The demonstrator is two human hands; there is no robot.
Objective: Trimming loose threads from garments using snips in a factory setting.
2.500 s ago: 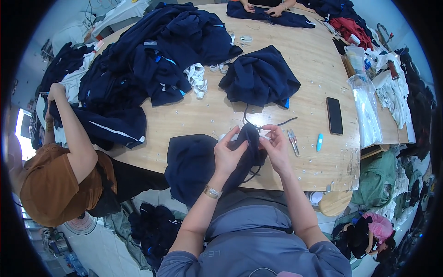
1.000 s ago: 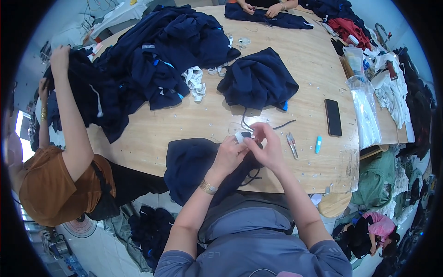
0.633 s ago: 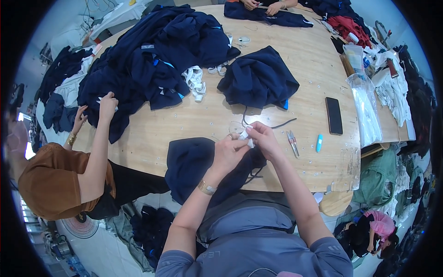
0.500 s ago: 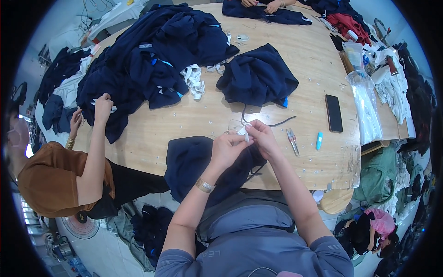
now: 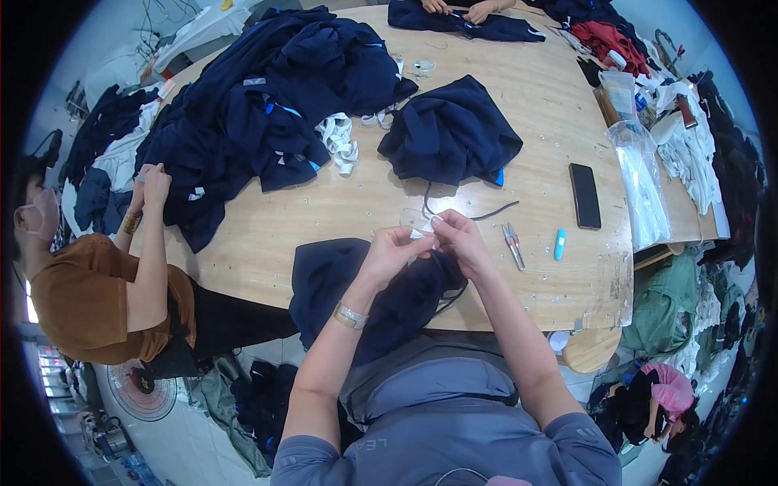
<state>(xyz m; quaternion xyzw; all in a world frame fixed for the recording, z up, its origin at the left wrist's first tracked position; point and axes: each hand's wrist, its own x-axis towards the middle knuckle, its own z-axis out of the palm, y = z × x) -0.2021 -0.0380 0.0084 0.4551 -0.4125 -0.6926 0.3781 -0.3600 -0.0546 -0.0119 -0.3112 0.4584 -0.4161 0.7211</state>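
At far left, the co-worker's hands (image 5: 150, 180), stretched toward the garment pile half a second ago, have drawn in close at the heap's edge. The person's own hands have barely shifted. The left hand (image 5: 389, 255) has its fingers (image 5: 411, 236) pinched narrow on a small white tag (image 5: 419, 233), above the dark navy garment (image 5: 365, 283) draped over the near tabletop (image 5: 267, 235) edge. The right hand (image 5: 460, 240) meets it, fingertips closed on the same tag. The tag is too small to make out.
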